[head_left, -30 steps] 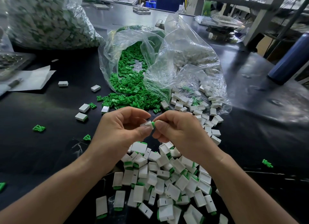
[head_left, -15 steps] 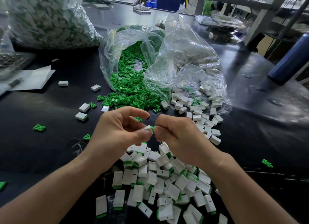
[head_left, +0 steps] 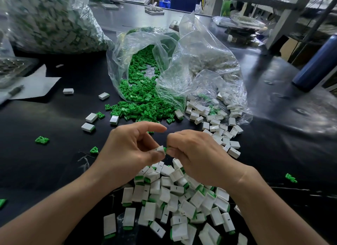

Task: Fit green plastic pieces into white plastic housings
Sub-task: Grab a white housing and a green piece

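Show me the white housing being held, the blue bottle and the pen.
housing point(head_left: 160, 149), head view, on its white upper face
bottle point(head_left: 317, 62), head view, on the middle of its blue body
pen point(head_left: 16, 90), head view, on its grey barrel

The single wide-angle view sits on the person's head, facing forward and down, close above the left hand point(head_left: 127, 149) and right hand point(head_left: 198, 159), with the glossy black tabletop point(head_left: 45, 162) stretching away towards crinkled clear plastic bags point(head_left: 200, 62).

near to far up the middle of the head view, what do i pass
finished pile → left hand holding white housing, right hand pinching green piece → loose green pieces → clear bag → blue bin
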A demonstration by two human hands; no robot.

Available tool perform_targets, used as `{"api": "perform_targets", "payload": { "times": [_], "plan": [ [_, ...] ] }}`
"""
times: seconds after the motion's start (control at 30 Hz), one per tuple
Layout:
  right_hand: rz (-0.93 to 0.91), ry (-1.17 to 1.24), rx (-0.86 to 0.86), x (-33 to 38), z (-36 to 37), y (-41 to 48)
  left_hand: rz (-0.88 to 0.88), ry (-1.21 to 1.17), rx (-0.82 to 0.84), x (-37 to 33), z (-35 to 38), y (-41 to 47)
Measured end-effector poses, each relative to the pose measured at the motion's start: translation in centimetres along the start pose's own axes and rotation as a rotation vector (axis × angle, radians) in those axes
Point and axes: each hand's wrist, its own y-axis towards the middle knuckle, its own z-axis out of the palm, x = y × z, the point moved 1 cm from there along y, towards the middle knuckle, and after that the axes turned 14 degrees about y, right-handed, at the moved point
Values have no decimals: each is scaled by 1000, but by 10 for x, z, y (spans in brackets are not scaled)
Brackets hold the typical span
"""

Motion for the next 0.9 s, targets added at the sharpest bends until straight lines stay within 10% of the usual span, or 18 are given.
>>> {"api": "perform_targets", "payload": {
  "times": [0.37, 0.7, 0.9],
  "plan": [
    [-40, -83, 17, -2, 3, 0, 48, 70, 30, -5, 0, 0],
    [125, 544, -183, -11, 1, 0, -79, -352, 47, -8, -3, 3],
    [256, 1187, 21, -2, 8, 3, -38, -490, 47, -10, -4, 3]
  ]
}}
